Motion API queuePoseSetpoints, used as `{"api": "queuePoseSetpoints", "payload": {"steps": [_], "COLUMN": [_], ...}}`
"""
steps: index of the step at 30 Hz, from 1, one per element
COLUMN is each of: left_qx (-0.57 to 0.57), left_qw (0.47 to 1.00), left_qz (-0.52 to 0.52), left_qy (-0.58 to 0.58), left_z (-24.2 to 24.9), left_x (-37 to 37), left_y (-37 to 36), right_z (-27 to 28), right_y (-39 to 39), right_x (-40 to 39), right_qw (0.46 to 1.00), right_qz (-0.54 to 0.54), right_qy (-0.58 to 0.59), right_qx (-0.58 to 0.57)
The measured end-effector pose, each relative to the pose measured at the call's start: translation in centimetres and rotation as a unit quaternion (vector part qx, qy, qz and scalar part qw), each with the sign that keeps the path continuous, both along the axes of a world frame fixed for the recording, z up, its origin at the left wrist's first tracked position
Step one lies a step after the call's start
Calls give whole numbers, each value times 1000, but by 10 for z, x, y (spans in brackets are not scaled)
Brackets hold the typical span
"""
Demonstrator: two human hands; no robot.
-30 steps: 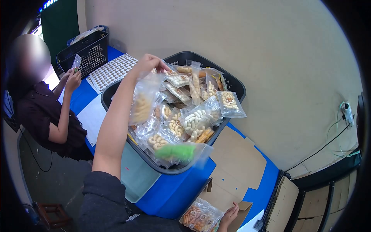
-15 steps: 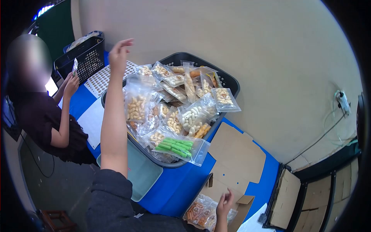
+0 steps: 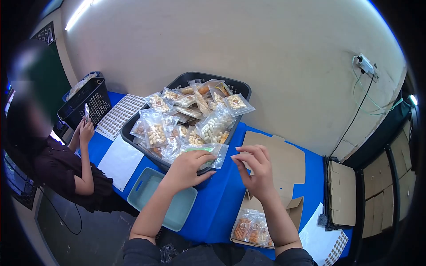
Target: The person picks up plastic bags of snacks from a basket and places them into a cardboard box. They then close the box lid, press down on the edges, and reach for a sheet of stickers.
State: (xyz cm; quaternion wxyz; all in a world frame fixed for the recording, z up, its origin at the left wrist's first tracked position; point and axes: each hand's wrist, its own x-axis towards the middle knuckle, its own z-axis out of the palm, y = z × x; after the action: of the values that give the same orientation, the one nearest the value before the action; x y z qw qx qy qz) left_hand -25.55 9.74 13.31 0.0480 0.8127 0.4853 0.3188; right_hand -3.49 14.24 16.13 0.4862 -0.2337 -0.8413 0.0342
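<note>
My left hand (image 3: 188, 169) lies over the bag of green sticks (image 3: 218, 152) at the front edge of the dark basket (image 3: 128, 128); its fingers are bent, and whether they grip the bag is hidden. Just to the right of that bag, my right hand (image 3: 255, 167) is raised with curled, parted fingers and nothing between them. Clear bags of pale, nut-like snacks (image 3: 156, 133) heap up in the basket. Below my right hand, bags of orange snacks (image 3: 250, 228) lie in an open cardboard box (image 3: 295, 210).
A green-grey tray (image 3: 179, 217) sits at the blue table's (image 3: 202, 221) front edge. Sticker sheets (image 3: 122, 113) lie beside the basket. A co-worker (image 3: 62, 168) at the left holds a small packet (image 3: 86, 111). Another sheet (image 3: 315, 239) is at the right.
My left hand has come down from above the basket's far left side to the green bag. My right hand has risen from beside the box toward that bag. The view has shifted.
</note>
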Motion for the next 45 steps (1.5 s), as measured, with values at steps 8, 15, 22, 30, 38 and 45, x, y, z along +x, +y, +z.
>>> {"api": "queuePoseSetpoints", "payload": {"steps": [8, 15, 22, 30, 38, 45], "left_qx": [147, 163, -122, -389, -348, -346], "left_qw": [980, 909, 779, 717, 796, 762], "left_qz": [62, -23, -220, -174, -173, -224], "left_qy": [-121, -383, -575, -553, -465, -499], "left_z": [-7, 17, -10, -47, -50, -55], "left_x": [27, 94, 138, 217, 256, 280], "left_y": [-29, -89, -89, -96, -111, -115], "right_z": [0, -13, -49, -62, -103, -102], "right_y": [-46, -90, -121, -134, -142, -156], "right_x": [38, 82, 132, 164, 203, 213], "right_qw": [998, 967, 914, 907, 820, 806], "right_qz": [-11, 85, 131, -126, 22, 41], "right_qy": [53, 66, 116, 190, 249, 352], "right_qx": [-25, -233, -367, -353, -516, -474]}}
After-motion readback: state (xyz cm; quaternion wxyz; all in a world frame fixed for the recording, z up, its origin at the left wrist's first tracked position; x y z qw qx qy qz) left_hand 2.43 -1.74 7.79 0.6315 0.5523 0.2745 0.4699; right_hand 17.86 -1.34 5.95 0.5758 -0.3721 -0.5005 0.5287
